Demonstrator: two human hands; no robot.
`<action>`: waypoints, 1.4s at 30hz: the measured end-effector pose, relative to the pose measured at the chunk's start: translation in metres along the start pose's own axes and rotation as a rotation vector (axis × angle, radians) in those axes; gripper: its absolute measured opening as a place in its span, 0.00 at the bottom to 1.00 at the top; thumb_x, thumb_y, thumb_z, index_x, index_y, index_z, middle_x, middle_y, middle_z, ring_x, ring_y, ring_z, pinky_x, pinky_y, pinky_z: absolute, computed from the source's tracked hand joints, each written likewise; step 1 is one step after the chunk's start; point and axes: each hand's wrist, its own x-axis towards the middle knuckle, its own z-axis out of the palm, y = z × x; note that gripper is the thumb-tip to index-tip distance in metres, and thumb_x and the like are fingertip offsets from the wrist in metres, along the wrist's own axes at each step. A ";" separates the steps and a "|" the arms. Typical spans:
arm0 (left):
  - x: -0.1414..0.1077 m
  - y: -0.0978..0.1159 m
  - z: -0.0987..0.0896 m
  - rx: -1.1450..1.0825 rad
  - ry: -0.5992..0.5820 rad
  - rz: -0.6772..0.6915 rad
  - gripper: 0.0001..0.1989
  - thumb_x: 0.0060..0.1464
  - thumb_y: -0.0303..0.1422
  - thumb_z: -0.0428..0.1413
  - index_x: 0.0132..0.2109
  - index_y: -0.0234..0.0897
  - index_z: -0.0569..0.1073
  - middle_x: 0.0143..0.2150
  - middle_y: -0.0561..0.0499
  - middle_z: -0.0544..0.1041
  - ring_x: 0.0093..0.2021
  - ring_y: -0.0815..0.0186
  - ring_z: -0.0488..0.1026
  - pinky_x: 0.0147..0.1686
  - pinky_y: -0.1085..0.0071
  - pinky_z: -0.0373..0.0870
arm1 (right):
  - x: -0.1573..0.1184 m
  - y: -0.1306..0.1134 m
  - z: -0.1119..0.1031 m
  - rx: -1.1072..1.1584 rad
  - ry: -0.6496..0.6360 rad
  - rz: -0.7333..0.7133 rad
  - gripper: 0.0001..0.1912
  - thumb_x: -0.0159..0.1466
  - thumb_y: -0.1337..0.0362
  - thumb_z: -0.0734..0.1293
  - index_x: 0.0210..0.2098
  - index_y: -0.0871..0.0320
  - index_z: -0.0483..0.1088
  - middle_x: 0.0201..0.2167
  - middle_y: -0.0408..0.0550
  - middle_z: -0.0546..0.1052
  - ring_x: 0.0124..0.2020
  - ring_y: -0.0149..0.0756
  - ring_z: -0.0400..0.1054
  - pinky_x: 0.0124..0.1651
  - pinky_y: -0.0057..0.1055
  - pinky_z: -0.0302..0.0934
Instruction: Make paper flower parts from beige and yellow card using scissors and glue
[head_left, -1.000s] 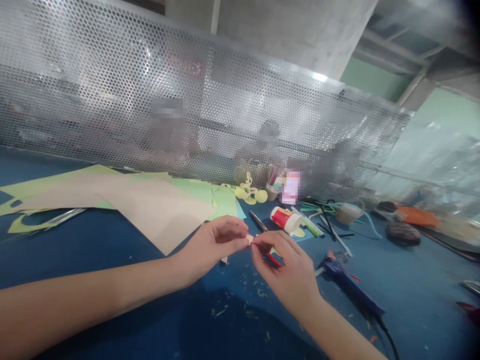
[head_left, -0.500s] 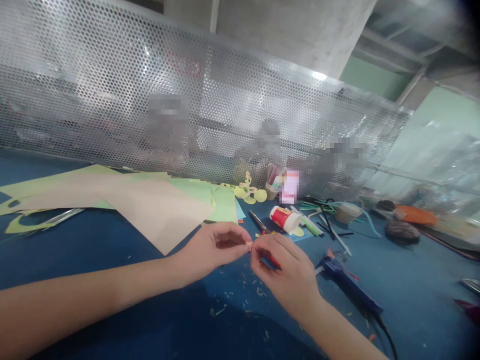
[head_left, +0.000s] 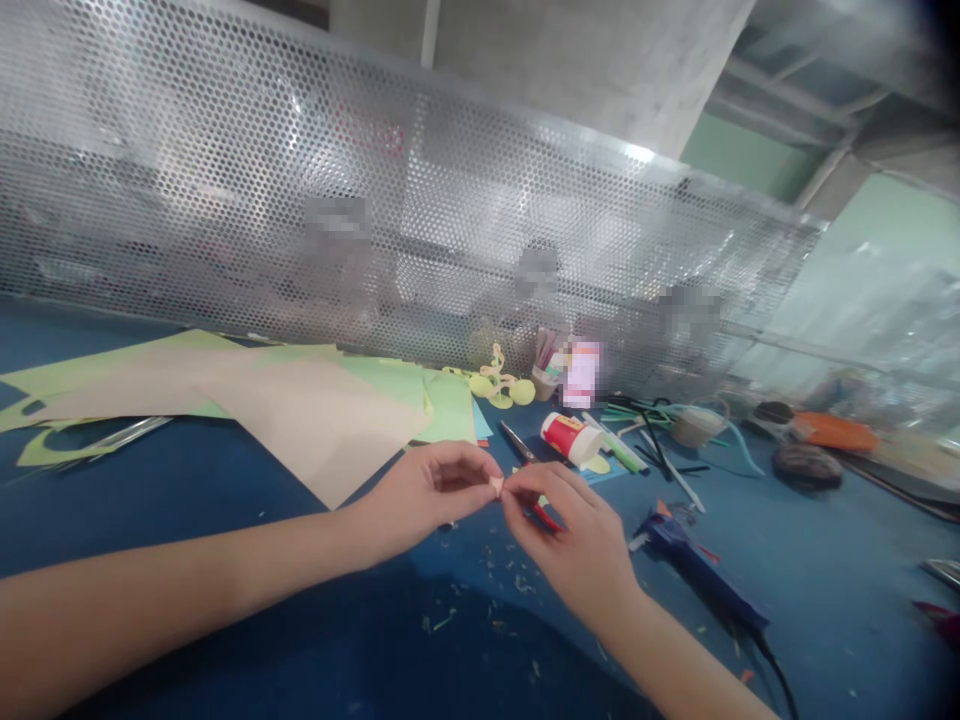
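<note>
Between the fingertips of both hands is a tiny pale pinkish piece, perhaps paper. My left hand pinches it from the left with thumb and forefinger. My right hand is closed in a pinch at its right side, fingertips touching it. Just behind my right hand lie scissors with red handles, partly hidden by the fingers. A white glue bottle with a red label lies on its side beyond that hand. To the right rests a blue hot glue gun with its cord trailing toward me.
Large beige and green paper sheets spread across the left of the blue table. Small yellow paper shapes stand near the perforated metal screen. Pipe cleaners and a small cup lie right of the glue. Paper scraps litter the front.
My right hand's fingers have shifted slightly at the small piece, so more of it and of the red scissor handle shows. The left hand has hardly moved.
</note>
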 end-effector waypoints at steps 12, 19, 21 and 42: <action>0.002 0.001 -0.003 0.058 -0.005 0.063 0.06 0.53 0.33 0.54 0.38 0.37 0.70 0.34 0.52 0.72 0.36 0.69 0.69 0.35 0.73 0.64 | 0.000 0.003 0.000 0.080 -0.050 0.105 0.04 0.59 0.69 0.63 0.33 0.56 0.69 0.30 0.44 0.74 0.30 0.30 0.68 0.36 0.26 0.64; 0.004 -0.002 -0.002 0.028 -0.015 0.079 0.06 0.52 0.30 0.55 0.39 0.36 0.69 0.36 0.52 0.73 0.39 0.69 0.70 0.39 0.71 0.64 | 0.002 0.011 -0.002 0.176 -0.092 0.285 0.05 0.60 0.66 0.63 0.35 0.55 0.70 0.32 0.43 0.75 0.32 0.31 0.70 0.35 0.26 0.65; 0.004 -0.004 -0.003 0.032 -0.018 0.070 0.05 0.52 0.31 0.55 0.38 0.36 0.70 0.35 0.52 0.73 0.38 0.69 0.70 0.38 0.72 0.64 | 0.003 0.011 -0.002 0.197 -0.125 0.258 0.05 0.60 0.67 0.63 0.35 0.55 0.70 0.32 0.44 0.75 0.32 0.31 0.70 0.36 0.27 0.65; 0.005 -0.008 0.000 -0.181 0.078 -0.102 0.10 0.45 0.34 0.62 0.36 0.36 0.75 0.33 0.51 0.76 0.34 0.69 0.70 0.33 0.75 0.63 | 0.000 0.004 0.001 0.017 -0.081 0.070 0.05 0.57 0.72 0.61 0.28 0.56 0.66 0.26 0.43 0.71 0.28 0.30 0.66 0.34 0.26 0.62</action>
